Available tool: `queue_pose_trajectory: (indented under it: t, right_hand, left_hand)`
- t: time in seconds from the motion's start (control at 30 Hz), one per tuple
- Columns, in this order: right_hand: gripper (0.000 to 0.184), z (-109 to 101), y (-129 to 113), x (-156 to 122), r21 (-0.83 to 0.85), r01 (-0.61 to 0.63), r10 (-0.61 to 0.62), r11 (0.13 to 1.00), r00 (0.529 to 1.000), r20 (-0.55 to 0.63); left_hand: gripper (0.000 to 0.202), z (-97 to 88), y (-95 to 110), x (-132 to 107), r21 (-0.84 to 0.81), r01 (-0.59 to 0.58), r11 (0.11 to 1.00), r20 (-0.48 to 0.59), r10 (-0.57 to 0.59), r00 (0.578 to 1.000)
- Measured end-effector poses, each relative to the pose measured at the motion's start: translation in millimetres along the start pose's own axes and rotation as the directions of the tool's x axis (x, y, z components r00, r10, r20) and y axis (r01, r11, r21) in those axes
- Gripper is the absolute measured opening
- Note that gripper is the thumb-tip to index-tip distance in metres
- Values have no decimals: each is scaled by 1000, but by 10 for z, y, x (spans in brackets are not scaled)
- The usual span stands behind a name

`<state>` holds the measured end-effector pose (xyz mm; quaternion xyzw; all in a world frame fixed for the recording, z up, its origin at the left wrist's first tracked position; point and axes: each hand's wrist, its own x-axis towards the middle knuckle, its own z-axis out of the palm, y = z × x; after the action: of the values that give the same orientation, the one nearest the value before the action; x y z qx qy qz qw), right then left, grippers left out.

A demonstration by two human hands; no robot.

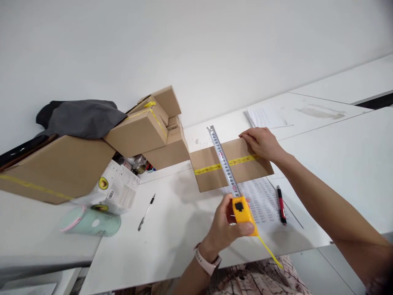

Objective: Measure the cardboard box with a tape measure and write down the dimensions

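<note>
Above the white worktop (159,250), your left grip (225,229) is clamping a yellow plastic tape measure (245,217), blade (224,162) pointing away, slightly leftward; your right grip (264,143) is apparently pinching a crosswise brown cardboard box (207,162).

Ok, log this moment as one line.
left hand: holding tape measure | right hand: gripping cardboard box | blade: extended across box

The upper part of the frame is filled by a plain whitish wall (215,49); the centre and right are taken up by a white table (334,176), softly shadowed, and a pale floor (313,266) is seen at lower right
</note>
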<state>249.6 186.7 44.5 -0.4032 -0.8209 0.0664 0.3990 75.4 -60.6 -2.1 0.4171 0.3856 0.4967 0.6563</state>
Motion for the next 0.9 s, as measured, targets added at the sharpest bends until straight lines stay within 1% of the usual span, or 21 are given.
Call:
queue_pose_trajectory:
  t: [0.1,0.2,0.3,0.4,0.57,0.67,0.73,0.8,0.9]
  right_hand:
    - [35,26,-33,40,8,80,-79,997,997,-21]
    - [49,75,-54,76,-36,171,-171,985,985,7]
    - [60,130,-56,126,-128,231,-225,965,973,55]
    - [65,170,-43,190,-205,267,-250,942,963,104]
    - [65,206,-11,265,-250,314,-279,916,946,168]
    - [63,223,-1,281,-284,332,-289,900,940,182]
    - [63,233,-6,286,-307,340,-293,889,937,189]
    - [64,240,-16,291,-329,342,-290,880,936,197]
    - [66,247,-29,295,-348,335,-279,876,939,201]
  left_hand:
    - [67,76,-225,130,-27,42,999,-7,-43,999]
    - [67,90,-308,205,-37,61,997,-11,-61,998]
    - [67,90,-315,231,-32,70,997,-14,-70,997]
    - [65,95,-327,237,-28,74,997,-13,-75,997]
    - [62,89,-394,248,-36,82,996,0,-82,997]
    - [62,62,-428,266,-26,78,997,6,-78,997]
    - [65,40,-431,290,12,82,997,-6,-82,997]
    - [72,22,-408,328,64,86,994,-38,-83,996]
    - [80,4,-318,420,110,61,992,-85,-52,995]
